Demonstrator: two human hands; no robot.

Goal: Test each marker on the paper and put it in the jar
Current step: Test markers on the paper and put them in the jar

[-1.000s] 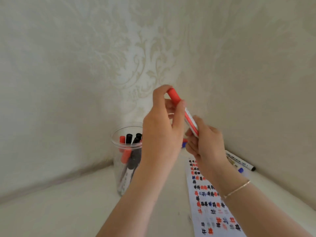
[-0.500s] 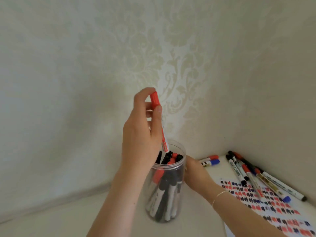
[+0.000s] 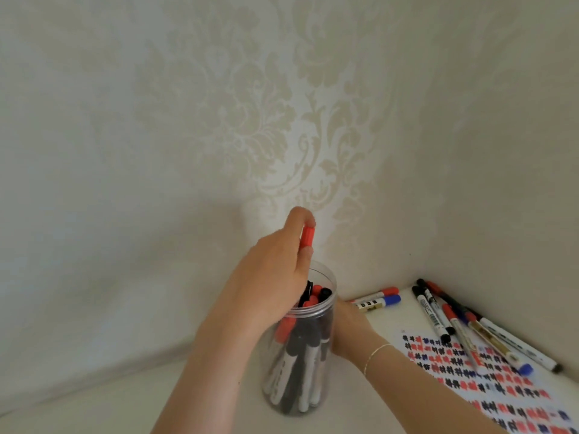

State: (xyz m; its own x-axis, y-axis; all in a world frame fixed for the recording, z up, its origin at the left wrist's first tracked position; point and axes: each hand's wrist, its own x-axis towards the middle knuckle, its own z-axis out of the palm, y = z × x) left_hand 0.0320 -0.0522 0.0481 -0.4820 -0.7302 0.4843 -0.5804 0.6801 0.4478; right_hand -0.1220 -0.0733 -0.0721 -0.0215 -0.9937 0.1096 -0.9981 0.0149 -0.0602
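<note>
The left hand [image 3: 275,277] is raised above the clear jar [image 3: 299,355], its forearm rising from the lower edge of the view; its fingers [image 3: 302,214] are curled over the top of a red-capped marker [image 3: 306,235] and pinch it against the thumb, the marker upright with its cap uppermost and its lower part hidden behind the hand, over the jar's open mouth; whether its lower end is already inside cannot be told. The jar stands upright on the white bench [image 3: 94,402], close to the corner of the patterned wall [image 3: 250,120], and holds many markers with black and red caps pointing up. The right hand [image 3: 346,327] reaches in from the lower right, a thin bracelet [image 3: 376,353] on its wrist, and rests against the jar's right side; how its fingers lie is hidden behind the jar. To the right lies the paper [image 3: 501,386], covered in rows of black, red and blue marks; several loose markers [image 3: 454,324] lie across its far end, and two more [image 3: 377,300], one red-capped and one blue-capped, lie just beyond the right hand near the wall.
</note>
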